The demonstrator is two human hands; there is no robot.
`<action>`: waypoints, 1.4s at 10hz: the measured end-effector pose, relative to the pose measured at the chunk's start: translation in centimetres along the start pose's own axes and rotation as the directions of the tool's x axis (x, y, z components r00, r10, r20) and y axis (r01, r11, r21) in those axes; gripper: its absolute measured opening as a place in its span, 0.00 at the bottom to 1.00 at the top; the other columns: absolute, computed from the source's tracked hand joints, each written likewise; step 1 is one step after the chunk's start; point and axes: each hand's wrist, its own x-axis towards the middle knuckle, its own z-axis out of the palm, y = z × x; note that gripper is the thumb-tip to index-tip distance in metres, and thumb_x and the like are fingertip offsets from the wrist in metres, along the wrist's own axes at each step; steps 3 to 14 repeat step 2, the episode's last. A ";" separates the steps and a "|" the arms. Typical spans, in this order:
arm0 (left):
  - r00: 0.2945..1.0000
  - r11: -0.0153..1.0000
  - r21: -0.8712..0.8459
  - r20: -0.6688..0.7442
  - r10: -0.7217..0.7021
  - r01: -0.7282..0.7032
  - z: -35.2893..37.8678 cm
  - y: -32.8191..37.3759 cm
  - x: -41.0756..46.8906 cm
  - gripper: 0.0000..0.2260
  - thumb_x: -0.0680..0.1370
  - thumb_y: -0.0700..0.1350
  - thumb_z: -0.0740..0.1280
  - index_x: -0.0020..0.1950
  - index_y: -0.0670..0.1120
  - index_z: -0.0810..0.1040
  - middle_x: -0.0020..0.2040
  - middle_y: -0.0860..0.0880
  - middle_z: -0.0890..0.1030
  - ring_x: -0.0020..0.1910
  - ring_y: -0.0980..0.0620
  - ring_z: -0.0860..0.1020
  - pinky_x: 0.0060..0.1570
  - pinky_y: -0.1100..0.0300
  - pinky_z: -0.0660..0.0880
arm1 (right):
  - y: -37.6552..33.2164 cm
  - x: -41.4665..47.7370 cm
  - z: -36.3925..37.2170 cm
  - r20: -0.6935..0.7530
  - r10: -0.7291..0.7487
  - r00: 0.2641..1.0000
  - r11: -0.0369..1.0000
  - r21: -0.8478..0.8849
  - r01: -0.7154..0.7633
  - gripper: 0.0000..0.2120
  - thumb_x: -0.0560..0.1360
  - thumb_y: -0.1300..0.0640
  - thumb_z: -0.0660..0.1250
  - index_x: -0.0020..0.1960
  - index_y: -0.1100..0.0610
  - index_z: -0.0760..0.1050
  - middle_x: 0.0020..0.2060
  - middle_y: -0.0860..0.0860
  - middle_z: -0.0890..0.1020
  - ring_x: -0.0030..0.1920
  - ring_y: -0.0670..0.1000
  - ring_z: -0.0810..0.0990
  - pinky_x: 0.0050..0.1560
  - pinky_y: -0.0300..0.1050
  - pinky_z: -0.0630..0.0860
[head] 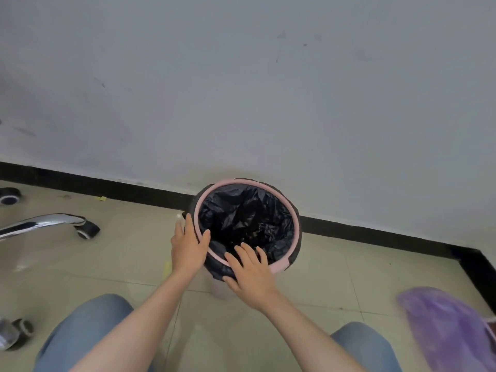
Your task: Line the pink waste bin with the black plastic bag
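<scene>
The left hand [189, 247] lies flat against the near-left side of the pink waste bin [281, 265], fingers spread along the outside and the thumb hooked over the rim, pressing rather than clasping. The right hand [251, 272] rests open on the near edge, its fingers reaching over the rim into the mouth of the bin and its palm on the folded-over plastic; it grips nothing that I can see. Both forearms are bare and stretch out from a person sitting low, knees in blue jeans [80, 334] on either side.

The black plastic bag [245, 218] is inside the bin, crumpled against the walls and the bottom, and its top is turned down over the outside of the bin. A pink ring [294, 210] sits on the rim over the plastic.

The bin stands on the tiled floor [128, 259], close to a pale wall [241, 89] with a black skirting strip [375, 233]. To the left are the chrome leg and castors of an office chair [53, 222]. At the lower right lies something purple [445, 328], too blurred to identify.
</scene>
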 end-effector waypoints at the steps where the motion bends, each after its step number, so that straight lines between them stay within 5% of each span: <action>1: 0.997 0.998 0.040 0.055 0.053 -0.055 -0.1 -0.6 0.4 0.23 0.78 0.50 0.56 0.72 0.48 0.58 0.72 0.41 0.64 0.68 0.37 0.63 0.66 0.43 0.67 | -0.5 2.0 -0.2 0.024 -0.017 1.000 0.984 0.180 0.012 0.27 0.65 0.43 0.70 0.60 0.54 0.73 0.59 0.55 0.80 0.63 0.56 0.76 0.59 0.59 0.75; 2: 0.994 0.983 0.154 0.052 0.092 -0.099 -0.6 -0.8 0.2 0.20 0.78 0.49 0.55 0.71 0.49 0.62 0.71 0.41 0.65 0.67 0.37 0.63 0.64 0.45 0.67 | 0.9 1.7 -3.0 -0.127 0.020 0.992 0.929 0.369 0.029 0.25 0.73 0.47 0.59 0.66 0.59 0.68 0.67 0.60 0.71 0.70 0.59 0.66 0.69 0.62 0.62; 14: 0.994 0.983 0.154 0.052 0.092 -0.099 -0.6 -0.8 0.2 0.20 0.78 0.49 0.55 0.71 0.49 0.62 0.71 0.41 0.65 0.67 0.37 0.63 0.64 0.45 0.67 | 0.9 1.7 -3.0 -0.127 0.020 0.992 0.929 0.369 0.029 0.25 0.73 0.47 0.59 0.66 0.59 0.68 0.67 0.60 0.71 0.70 0.59 0.66 0.69 0.62 0.62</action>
